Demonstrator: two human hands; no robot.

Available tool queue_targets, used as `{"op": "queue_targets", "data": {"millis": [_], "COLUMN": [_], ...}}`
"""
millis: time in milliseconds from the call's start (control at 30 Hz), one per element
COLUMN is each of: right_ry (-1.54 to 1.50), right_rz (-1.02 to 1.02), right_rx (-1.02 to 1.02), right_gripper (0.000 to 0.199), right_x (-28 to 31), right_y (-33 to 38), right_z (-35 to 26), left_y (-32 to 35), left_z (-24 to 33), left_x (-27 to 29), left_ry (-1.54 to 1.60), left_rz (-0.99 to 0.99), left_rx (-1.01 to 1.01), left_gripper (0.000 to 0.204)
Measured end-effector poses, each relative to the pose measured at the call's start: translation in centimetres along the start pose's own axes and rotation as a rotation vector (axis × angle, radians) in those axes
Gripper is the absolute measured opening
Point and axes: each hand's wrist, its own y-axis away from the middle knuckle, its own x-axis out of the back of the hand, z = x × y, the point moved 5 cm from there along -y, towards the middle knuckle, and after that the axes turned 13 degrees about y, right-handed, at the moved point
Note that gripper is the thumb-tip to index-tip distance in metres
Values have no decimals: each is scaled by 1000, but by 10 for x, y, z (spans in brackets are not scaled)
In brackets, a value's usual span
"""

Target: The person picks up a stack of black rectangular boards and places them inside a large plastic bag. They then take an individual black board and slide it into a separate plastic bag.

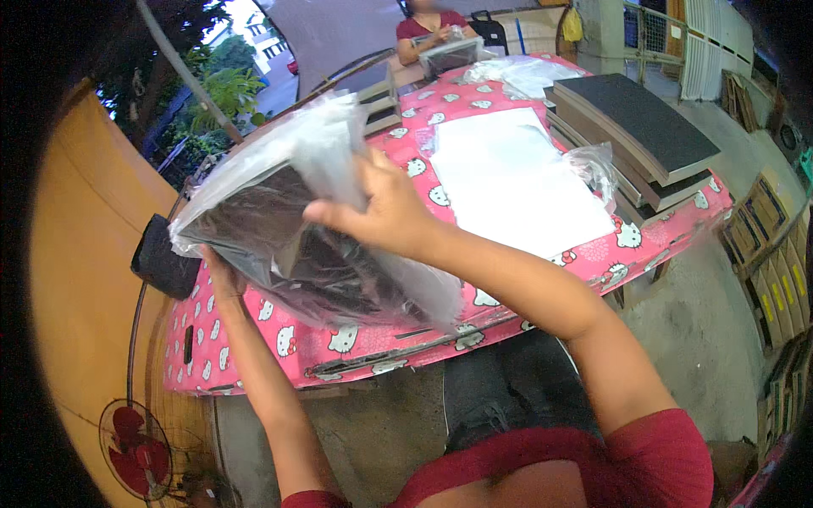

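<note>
Right hand (385, 212) atop bagged dark panel (296, 245); left hand (222, 275) beneath.

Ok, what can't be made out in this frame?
Head view only:
- Dark item: kind unclear through the crinkled clear bag.
- Left hand: fingers hidden under the bag.
- Right hand: fingertips buried in plastic.
- Fan: cut off by the dark rim.
</note>
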Motion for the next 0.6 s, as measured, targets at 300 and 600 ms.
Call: {"op": "queue_targets", "data": {"millis": [300, 600], "right_ry": [149, 102], "right_rz": [-323, -285], "right_rx": [-476, -649], "right_gripper": [53, 23], "right_x": [1, 35], "right_y": [233, 176], "right_z": [67, 92], "left_y": [-25, -20], "left_z": [-27, -27], "left_x": [-20, -22], "left_ry": [50, -41], "left_rz": [-6, 70], "left_rx": [-44, -199], "left_gripper": [81, 85]}}
